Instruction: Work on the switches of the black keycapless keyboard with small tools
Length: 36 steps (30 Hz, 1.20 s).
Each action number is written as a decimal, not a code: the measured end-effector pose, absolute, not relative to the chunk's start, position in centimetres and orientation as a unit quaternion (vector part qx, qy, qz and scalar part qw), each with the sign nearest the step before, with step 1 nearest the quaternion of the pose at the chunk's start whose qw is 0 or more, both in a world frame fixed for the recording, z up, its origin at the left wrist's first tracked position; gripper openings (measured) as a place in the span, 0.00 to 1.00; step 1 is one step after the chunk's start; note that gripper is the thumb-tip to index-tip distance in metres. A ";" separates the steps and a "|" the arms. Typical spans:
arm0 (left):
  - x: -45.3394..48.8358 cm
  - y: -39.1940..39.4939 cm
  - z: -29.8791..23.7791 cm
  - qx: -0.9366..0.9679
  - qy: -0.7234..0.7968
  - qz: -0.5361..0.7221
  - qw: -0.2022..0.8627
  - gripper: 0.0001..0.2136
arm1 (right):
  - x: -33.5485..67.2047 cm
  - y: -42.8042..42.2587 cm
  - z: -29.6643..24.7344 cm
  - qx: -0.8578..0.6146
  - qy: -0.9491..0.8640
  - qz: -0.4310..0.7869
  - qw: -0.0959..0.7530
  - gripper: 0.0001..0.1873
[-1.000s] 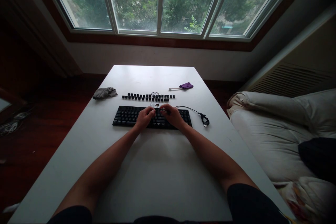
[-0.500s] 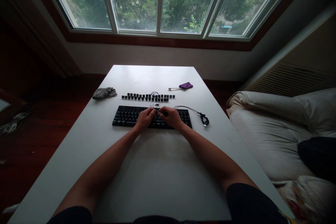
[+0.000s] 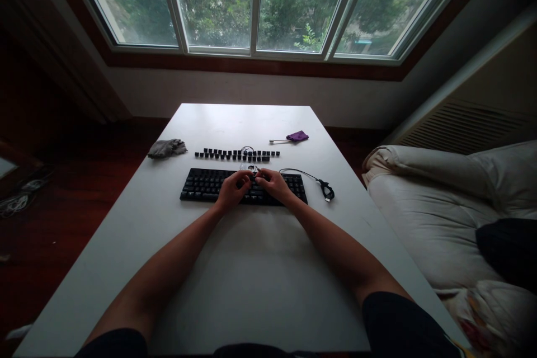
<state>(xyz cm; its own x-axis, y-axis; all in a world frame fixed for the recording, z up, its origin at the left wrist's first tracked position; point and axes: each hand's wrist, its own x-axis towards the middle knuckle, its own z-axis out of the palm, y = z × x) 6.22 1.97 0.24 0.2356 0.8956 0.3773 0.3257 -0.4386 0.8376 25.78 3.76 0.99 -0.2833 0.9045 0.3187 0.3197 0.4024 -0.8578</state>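
Observation:
A black keyboard [image 3: 205,184] lies across the middle of the white table [image 3: 251,268]. Both my hands rest over its centre, fingertips meeting. My left hand [image 3: 232,190] is curled with fingers pinched at a small wire keycap puller [image 3: 250,168] that shows just above the fingers. My right hand [image 3: 272,184] is also closed in a pinch beside it, on something small that I cannot make out. A row of loose black keycaps [image 3: 235,154] lies just behind the keyboard.
The keyboard's black cable and plug [image 3: 326,190] trail off to the right. A grey cloth [image 3: 166,148] lies at the left, a purple cloth [image 3: 297,136] with a thin tool at the back right. A white sofa [image 3: 444,201] stands along the right edge.
Both hands have dropped slightly toward the keys and closed together. The puller's loop, held clear above the fingers earlier, now sits lower and is mostly hidden by them.

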 end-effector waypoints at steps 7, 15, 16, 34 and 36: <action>6.2 1.9 0.2 0.714 0.447 0.451 0.296 0.11 | 25.8 3.5 0.9 -0.438 -0.720 0.313 0.439 0.12; 6.2 2.2 -0.2 0.707 0.446 0.465 0.291 0.11 | 25.9 3.4 0.3 -0.445 -0.749 0.248 0.423 0.15; 6.2 2.2 -0.3 0.707 0.445 0.467 0.289 0.11 | 25.9 3.4 0.3 -0.443 -0.754 0.242 0.419 0.15; 7.0 1.0 -0.7 0.871 0.400 0.282 0.041 0.10 | 32.0 10.4 0.3 -0.570 -0.745 0.097 0.333 0.14; 7.0 0.9 -0.6 0.886 0.376 0.271 0.036 0.11 | 33.0 12.0 -0.3 -0.606 -0.740 0.086 0.280 0.14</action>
